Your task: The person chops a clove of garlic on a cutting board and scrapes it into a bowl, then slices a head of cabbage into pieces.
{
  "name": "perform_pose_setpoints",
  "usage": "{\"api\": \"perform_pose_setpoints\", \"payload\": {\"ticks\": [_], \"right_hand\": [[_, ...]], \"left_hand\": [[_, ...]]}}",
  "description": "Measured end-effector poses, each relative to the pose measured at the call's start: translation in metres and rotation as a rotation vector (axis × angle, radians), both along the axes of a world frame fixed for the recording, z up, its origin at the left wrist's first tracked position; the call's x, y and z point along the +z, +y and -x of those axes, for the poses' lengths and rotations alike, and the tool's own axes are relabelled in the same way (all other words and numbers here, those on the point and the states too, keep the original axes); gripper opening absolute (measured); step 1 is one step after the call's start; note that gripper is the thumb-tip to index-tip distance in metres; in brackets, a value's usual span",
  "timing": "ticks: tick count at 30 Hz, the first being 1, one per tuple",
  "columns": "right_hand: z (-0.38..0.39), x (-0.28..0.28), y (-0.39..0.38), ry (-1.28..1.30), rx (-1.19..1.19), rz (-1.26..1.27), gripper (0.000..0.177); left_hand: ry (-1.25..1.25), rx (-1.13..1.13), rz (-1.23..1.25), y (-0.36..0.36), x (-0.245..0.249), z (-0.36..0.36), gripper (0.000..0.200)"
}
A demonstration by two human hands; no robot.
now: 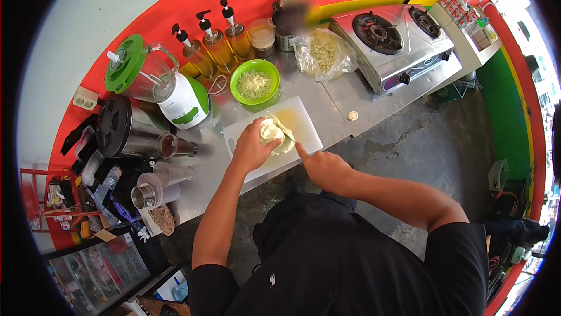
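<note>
A pale green-white cabbage piece rests on the white cutting board. My left hand grips it from the left, fingers over the top and thumb along the near side. At the cabbage's right edge, my right hand is closed with its index finger stretched toward the cut leaves. Whatever it holds is hidden or too thin to make out. Just behind the board stands a bright green bowl with shredded cabbage in it.
Left of the board stand a green-and-white blender and a steel container. Pump bottles line the back. A plastic bag of shreds lies beside the gas stove. A small pale piece sits near the counter's front edge.
</note>
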State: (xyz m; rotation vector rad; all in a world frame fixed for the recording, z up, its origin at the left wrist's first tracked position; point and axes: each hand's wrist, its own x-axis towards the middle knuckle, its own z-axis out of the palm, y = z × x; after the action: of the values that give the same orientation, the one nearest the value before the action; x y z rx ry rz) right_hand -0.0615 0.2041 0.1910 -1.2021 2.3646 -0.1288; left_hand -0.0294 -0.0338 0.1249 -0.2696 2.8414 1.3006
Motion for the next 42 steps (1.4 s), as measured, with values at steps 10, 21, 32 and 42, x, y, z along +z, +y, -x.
{"api": "perform_pose_setpoints", "payload": {"ticks": [10, 21, 32, 42], "right_hand": [[-0.001, 0.005, -0.021, 0.092, 0.056, 0.001, 0.064], [-0.014, -0.005, -0.02, 0.179, 0.005, 0.047, 0.063], [-0.021, 0.015, -0.03, 0.23, 0.029, -0.103, 0.062], [-0.01, -0.006, -0.018, 0.218, 0.034, -0.075, 0.07]], "left_hand": [[0.021, 0.018, -0.107, -0.007, -0.004, -0.002, 0.066], [0.044, -0.004, -0.084, -0.008, -0.008, -0.006, 0.063], [0.036, 0.009, -0.236, -0.02, -0.018, -0.011, 0.06], [-0.004, -0.022, -0.134, -0.017, -0.005, -0.004, 0.066]]}}
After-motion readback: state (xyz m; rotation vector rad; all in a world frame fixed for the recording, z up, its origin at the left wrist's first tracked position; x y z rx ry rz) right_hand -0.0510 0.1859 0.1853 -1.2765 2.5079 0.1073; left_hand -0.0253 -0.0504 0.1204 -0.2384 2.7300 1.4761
